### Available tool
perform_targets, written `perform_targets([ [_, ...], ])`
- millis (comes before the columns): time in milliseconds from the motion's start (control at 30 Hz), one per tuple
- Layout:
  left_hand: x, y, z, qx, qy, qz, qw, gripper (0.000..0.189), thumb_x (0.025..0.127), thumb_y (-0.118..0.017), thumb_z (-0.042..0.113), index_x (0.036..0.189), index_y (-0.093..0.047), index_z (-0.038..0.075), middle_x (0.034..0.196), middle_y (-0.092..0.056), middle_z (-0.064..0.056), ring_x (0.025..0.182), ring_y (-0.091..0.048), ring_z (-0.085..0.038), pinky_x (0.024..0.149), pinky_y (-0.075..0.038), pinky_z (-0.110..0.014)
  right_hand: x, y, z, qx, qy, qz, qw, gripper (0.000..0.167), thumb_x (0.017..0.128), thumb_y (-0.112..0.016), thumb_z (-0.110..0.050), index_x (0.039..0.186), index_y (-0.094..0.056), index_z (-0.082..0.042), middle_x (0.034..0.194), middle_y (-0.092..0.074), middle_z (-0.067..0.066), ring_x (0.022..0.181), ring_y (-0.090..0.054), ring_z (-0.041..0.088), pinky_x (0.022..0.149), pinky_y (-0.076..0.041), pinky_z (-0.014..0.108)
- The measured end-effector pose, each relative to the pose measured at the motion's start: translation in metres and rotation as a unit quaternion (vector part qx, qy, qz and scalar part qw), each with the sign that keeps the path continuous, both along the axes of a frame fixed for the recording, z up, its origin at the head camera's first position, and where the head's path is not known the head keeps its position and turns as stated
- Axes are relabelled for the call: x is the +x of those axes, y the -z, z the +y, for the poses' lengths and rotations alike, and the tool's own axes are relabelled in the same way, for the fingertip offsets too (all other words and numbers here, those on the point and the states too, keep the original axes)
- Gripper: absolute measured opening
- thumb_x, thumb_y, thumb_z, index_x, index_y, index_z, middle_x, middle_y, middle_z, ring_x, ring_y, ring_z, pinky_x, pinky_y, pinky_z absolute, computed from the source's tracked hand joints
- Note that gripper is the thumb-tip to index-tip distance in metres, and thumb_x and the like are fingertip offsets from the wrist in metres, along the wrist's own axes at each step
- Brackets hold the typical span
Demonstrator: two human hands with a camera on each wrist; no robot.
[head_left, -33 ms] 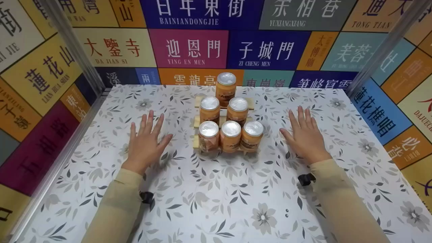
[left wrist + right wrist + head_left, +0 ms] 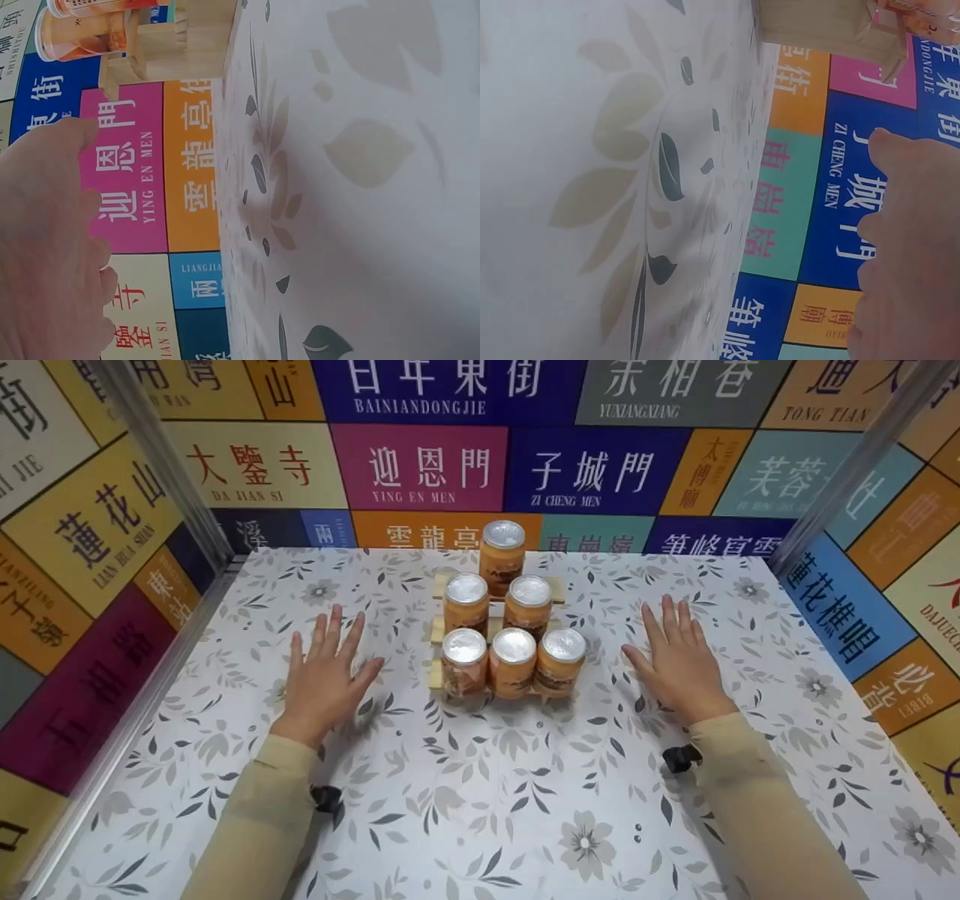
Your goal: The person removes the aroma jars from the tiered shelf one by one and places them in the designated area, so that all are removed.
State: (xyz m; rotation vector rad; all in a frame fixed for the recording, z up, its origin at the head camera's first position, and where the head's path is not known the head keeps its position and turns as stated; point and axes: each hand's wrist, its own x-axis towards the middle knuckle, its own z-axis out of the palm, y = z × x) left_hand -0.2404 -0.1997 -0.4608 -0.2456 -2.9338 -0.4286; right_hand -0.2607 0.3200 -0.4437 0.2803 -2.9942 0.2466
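Several orange cans with silver lids stand upright on a stepped wooden rack (image 2: 436, 675) at the table's middle. The front step holds three, among them a left can (image 2: 465, 664), a middle can (image 2: 513, 664) and a right can (image 2: 561, 664). Two more, a left one (image 2: 466, 607) and a right one (image 2: 529, 609), are on the step behind, and a single can (image 2: 502, 559) tops the back. To the rack's left, my left hand (image 2: 321, 682) lies with fingers spread, holding nothing. My right hand (image 2: 682, 671) mirrors it on the other side, fingers straight, also holding nothing.
A white cloth with grey leaves and flowers (image 2: 480, 810) covers the table. Colourful panels with printed characters (image 2: 418, 469) rise behind it and at both sides. Metal posts stand at the back left (image 2: 176, 472) and back right (image 2: 840, 472). Each wrist carries a small black device.
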Motion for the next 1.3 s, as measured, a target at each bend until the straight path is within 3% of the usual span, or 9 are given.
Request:
perform_targets([
  [133,0.001,-0.001,0.002,0.022,0.008,-0.003,0.9997,0.079,0.105,-0.048,0.054,0.167,-0.013,0.019,0.174,-0.004,-0.014,0.161,-0.003,-0.036,0.127,-0.003,-0.061,-0.001,0.001,-0.001,-0.007,-0.007,0.010,0.9999,0.078,0.107,-0.042,-0.054,0.166,-0.017,-0.009,0.171,-0.012,0.026,0.158,-0.009,0.046,0.124,-0.018,0.063],
  [267,0.001,-0.004,0.006,0.074,0.033,-0.031,0.9962,0.082,0.103,-0.057,0.048,0.167,-0.014,0.021,0.174,-0.009,-0.011,0.158,-0.021,-0.036,0.120,-0.031,-0.059,-0.002,0.002,-0.004,-0.015,-0.021,0.042,0.9988,0.070,0.106,-0.051,-0.045,0.163,-0.030,-0.010,0.166,-0.030,0.024,0.145,-0.039,0.051,0.109,-0.039,0.066],
  [367,0.001,-0.005,0.009,0.113,0.062,-0.060,0.9899,0.080,0.101,-0.063,0.043,0.166,-0.021,0.022,0.173,-0.018,-0.011,0.153,-0.033,-0.037,0.114,-0.040,-0.058,-0.002,0.002,-0.005,-0.034,-0.030,0.069,0.9966,0.063,0.105,-0.056,-0.039,0.159,-0.040,-0.010,0.163,-0.038,0.020,0.136,-0.050,0.050,0.101,-0.046,0.065],
  [500,0.000,-0.002,0.013,0.158,0.093,-0.077,0.9800,0.068,0.099,-0.069,0.031,0.159,-0.041,0.014,0.163,-0.040,-0.013,0.144,-0.046,-0.037,0.114,-0.041,-0.056,-0.002,0.002,-0.010,-0.079,-0.038,0.086,0.9924,0.055,0.104,-0.059,-0.034,0.153,-0.049,-0.011,0.158,-0.047,0.015,0.134,-0.054,0.045,0.096,-0.049,0.063],
  [600,-0.002,0.002,0.019,0.199,0.110,-0.080,0.9706,0.057,0.097,-0.071,0.023,0.149,-0.053,0.009,0.153,-0.052,-0.013,0.131,-0.057,-0.036,0.107,-0.048,-0.054,-0.004,0.000,-0.016,-0.111,-0.043,0.089,0.9888,0.050,0.103,-0.061,-0.031,0.149,-0.053,-0.013,0.153,-0.053,0.014,0.132,-0.057,0.041,0.094,-0.051,0.061],
  [733,-0.008,0.006,0.031,0.248,0.127,-0.097,0.9556,0.047,0.097,-0.072,0.020,0.141,-0.060,0.010,0.145,-0.059,-0.010,0.121,-0.062,-0.032,0.098,-0.054,-0.052,-0.006,-0.006,-0.023,-0.137,-0.044,0.086,0.9858,0.047,0.103,-0.062,-0.029,0.147,-0.055,-0.016,0.147,-0.057,0.012,0.125,-0.061,0.036,0.094,-0.051,0.060],
  [900,-0.015,0.006,0.044,0.276,0.139,-0.139,0.9410,0.043,0.098,-0.071,0.022,0.139,-0.062,0.014,0.141,-0.060,-0.008,0.120,-0.062,-0.029,0.096,-0.053,-0.050,-0.005,-0.016,-0.031,-0.150,-0.044,0.084,0.9841,0.045,0.103,-0.062,-0.029,0.147,-0.056,-0.018,0.144,-0.060,0.010,0.122,-0.063,0.034,0.093,-0.052,0.058],
  [1000,-0.018,0.006,0.048,0.283,0.130,-0.160,0.9368,0.040,0.098,-0.071,0.023,0.137,-0.064,0.017,0.139,-0.061,-0.010,0.118,-0.062,-0.029,0.094,-0.053,-0.048,-0.007,-0.021,-0.037,-0.158,-0.049,0.084,0.9825,0.046,0.103,-0.062,-0.030,0.147,-0.056,-0.020,0.145,-0.060,0.007,0.123,-0.063,0.033,0.092,-0.053,0.057],
  [1300,-0.024,0.010,0.056,0.275,0.124,-0.177,0.9370,0.036,0.096,-0.072,0.023,0.131,-0.068,0.016,0.132,-0.066,-0.010,0.112,-0.064,-0.027,0.094,-0.053,-0.043,-0.012,-0.034,-0.047,-0.181,-0.055,0.065,0.9798,0.045,0.103,-0.062,-0.031,0.146,-0.057,-0.019,0.142,-0.062,0.005,0.124,-0.062,0.029,0.097,-0.052,0.054],
])
